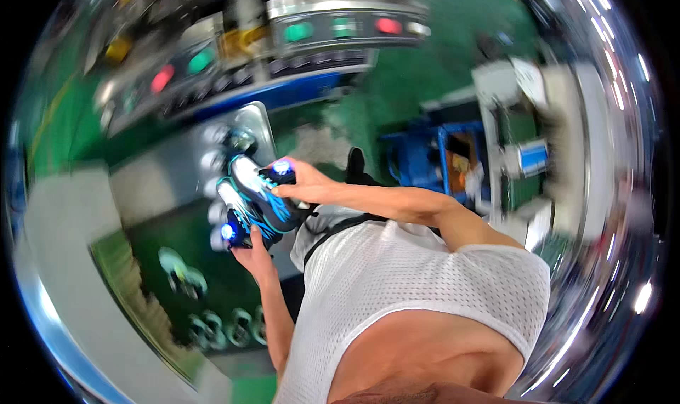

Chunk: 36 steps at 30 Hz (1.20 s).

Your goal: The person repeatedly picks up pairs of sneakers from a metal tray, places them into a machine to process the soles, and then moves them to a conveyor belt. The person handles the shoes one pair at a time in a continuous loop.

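A pair of black sneakers with white and bright blue parts is held side by side in front of my body. My right hand (309, 182) is closed on the farther sneaker (249, 174), its fingers over the upper. The nearer sneaker (231, 197) is gripped low on its side by my left hand (256, 259), whose thumb points up along it. A small dark device with a glowing blue light (282, 167) sits by my right hand, and a similar blue light (228, 231) shows by my left. Motion blur softens both sneakers.
Ahead stands a machine with a control panel (343, 27) of green and red buttons. A metal tray (261, 124) with several rounded pale things lies beyond the sneakers. Several shoe-like pieces (185, 275) lie on a dark green surface at left. A blue frame cart (418, 156) and shelving (520, 131) stand right.
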{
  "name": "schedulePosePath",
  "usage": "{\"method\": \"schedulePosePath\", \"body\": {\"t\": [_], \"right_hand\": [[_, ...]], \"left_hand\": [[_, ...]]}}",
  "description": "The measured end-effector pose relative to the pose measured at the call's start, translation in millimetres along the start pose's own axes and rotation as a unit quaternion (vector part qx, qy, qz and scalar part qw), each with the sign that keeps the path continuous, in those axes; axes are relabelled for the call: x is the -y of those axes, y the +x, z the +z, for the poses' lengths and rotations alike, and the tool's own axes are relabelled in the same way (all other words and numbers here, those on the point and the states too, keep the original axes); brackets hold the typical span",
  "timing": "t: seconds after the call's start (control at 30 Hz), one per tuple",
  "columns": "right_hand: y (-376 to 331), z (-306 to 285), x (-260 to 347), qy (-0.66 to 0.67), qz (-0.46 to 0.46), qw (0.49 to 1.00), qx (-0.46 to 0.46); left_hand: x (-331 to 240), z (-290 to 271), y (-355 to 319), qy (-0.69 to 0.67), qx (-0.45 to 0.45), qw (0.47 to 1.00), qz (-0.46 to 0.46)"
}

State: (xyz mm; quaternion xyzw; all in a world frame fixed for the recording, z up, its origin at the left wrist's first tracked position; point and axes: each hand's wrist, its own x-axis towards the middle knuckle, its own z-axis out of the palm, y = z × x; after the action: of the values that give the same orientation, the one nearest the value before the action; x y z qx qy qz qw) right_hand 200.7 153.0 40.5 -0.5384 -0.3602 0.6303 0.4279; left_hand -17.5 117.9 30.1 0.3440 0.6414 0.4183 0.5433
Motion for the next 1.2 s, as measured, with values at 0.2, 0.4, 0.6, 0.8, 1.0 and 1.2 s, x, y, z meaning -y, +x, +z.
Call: {"method": "schedulePosePath", "body": {"t": [0.2, 0.4, 0.6, 0.8, 1.0, 1.2], "right_hand": [[-152, -78, 2, 0.138, -0.110, 0.927, -0.332], [-325, -139, -10, 0.176, -0.130, 0.721, -0.658], [-468, -235, -10, -0.026, -0.031, 0.518, -0.855], [-503, -385, -118, -0.113, 0.038, 0.443, -0.888], [-498, -415, -74, -0.325, 0.068, 0.391, -0.858], [-283, -297, 24, -0.239, -0.175, 0.714, -0.635]], "left_hand": [[-18, 103, -48, 0.160, 0.275, 0.936, 0.153], [-49, 248, -128, 0.205, 0.541, 0.802, 0.151], [-25, 473, -240, 0.092, 0.721, 0.650, 0.221], [81, 622, -313, 0.161, 0.631, 0.614, 0.446], [51, 588, -280, 0.097, 0.698, 0.591, 0.393], [10, 349, -82, 0.297, 0.621, 0.671, 0.276]]}}
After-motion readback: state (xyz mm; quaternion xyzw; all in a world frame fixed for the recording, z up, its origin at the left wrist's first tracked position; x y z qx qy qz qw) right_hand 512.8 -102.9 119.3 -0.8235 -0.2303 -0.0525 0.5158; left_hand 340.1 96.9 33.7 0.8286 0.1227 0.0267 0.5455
